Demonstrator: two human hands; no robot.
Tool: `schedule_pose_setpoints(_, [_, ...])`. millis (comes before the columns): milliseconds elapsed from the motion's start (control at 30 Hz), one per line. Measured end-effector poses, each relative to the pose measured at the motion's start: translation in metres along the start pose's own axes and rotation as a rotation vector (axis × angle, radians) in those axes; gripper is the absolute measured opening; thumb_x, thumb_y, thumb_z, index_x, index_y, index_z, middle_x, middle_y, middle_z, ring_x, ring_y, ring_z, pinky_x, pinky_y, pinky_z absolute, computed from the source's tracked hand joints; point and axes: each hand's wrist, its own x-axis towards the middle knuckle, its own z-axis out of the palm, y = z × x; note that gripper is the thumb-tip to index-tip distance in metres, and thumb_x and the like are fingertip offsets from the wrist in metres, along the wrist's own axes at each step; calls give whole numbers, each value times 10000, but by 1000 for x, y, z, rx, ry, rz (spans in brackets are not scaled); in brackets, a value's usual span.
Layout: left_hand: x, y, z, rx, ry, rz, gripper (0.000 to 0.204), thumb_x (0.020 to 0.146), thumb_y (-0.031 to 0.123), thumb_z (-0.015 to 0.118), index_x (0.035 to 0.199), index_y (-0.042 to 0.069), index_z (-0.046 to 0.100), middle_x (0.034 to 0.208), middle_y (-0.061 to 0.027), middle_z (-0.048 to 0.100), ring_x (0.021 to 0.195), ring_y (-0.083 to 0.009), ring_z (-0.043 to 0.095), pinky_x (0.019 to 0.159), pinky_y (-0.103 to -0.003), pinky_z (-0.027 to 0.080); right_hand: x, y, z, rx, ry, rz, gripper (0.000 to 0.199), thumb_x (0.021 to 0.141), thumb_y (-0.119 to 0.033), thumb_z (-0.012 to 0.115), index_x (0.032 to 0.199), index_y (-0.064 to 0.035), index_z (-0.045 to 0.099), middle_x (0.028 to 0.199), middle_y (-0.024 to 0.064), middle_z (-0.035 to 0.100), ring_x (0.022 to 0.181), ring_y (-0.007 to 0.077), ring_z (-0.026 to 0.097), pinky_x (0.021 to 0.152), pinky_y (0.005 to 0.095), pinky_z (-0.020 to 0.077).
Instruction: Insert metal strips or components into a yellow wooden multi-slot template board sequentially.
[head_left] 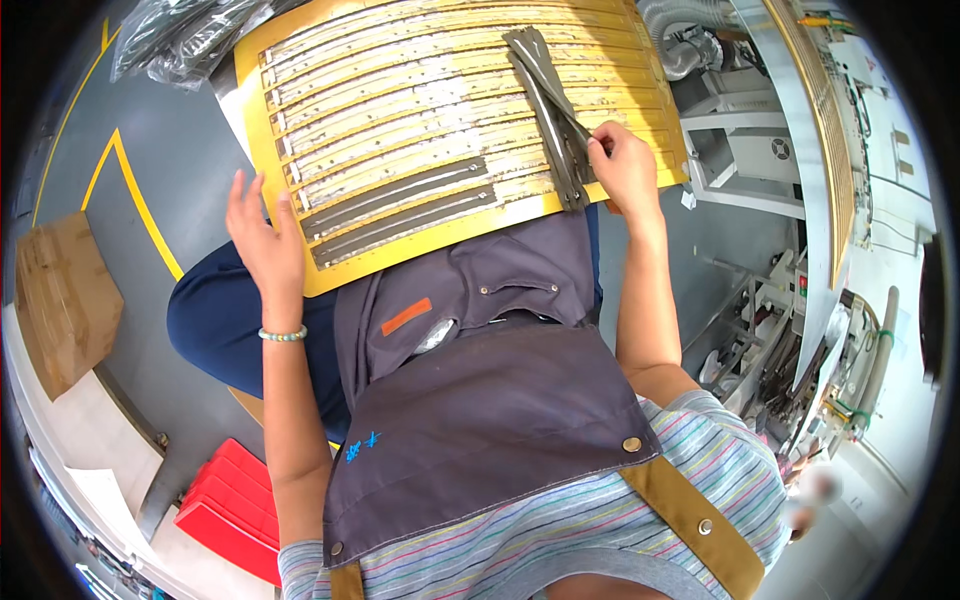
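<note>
A yellow board (pixel 330 272) with long parallel slots lies in front of me. Two dark grey zippers (pixel 400 196) are laid flat in its nearest slots, at the left. On the right part of the board a loose bunch of the same zippers (pixel 545 105) lies crosswise over the slots. My right hand (pixel 628 170) is closed in a pinch on one zipper at the right side of this bunch; the fingertips are partly hidden. By the board's left edge my left hand (pixel 265 235) is open, fingers spread, holding nothing.
Clear plastic bags (pixel 195 45) sit at the far left. A cardboard box (pixel 65 300) and a red bin (pixel 235 510) stand to my left. On the right are a white metal frame (pixel 745 195) and a silver flexible duct (pixel 690 45).
</note>
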Motion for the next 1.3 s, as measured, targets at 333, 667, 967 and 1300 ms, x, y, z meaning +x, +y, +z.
schedule_pose_setpoints(333, [-21,144,24,-539,-354,394,642,912,81,783,1507,12,550,1513,-181,587,1458,-417,492,1231,-496,396,-14,-106,-15,598,-361,-172,113,994,-120,695,1040,-18,713,764,93,719,704,191,687,680,361,538])
schedule_pose_setpoints(667, [-26,108,23,-529,-445,208,449,948,91,768,1374,7,654,1433,-171,648,1352,-376,586,1149,-438,466,39,-81,64,116,-13,-46,370,946,-310,768,1155,-9,725,945,133,788,871,303,758,788,445,595])
schedule_pose_setpoints(967, [-30,92,16,-542,-456,132,374,966,93,746,1324,9,678,1404,-161,667,1308,-387,618,1113,-444,497,64,-61,93,219,-30,97,385,852,-227,763,1196,-70,689,932,131,767,853,307,761,788,439,596])
schedule_pose_setpoints(1300, [-14,91,-3,-1387,-729,-758,626,1097,281,668,1569,-48,423,1446,-237,634,1204,-294,706,1010,-377,593,-25,-149,4,944,-796,-85,180,994,-41,665,1167,-53,715,882,-9,695,744,56,659,626,216,502])
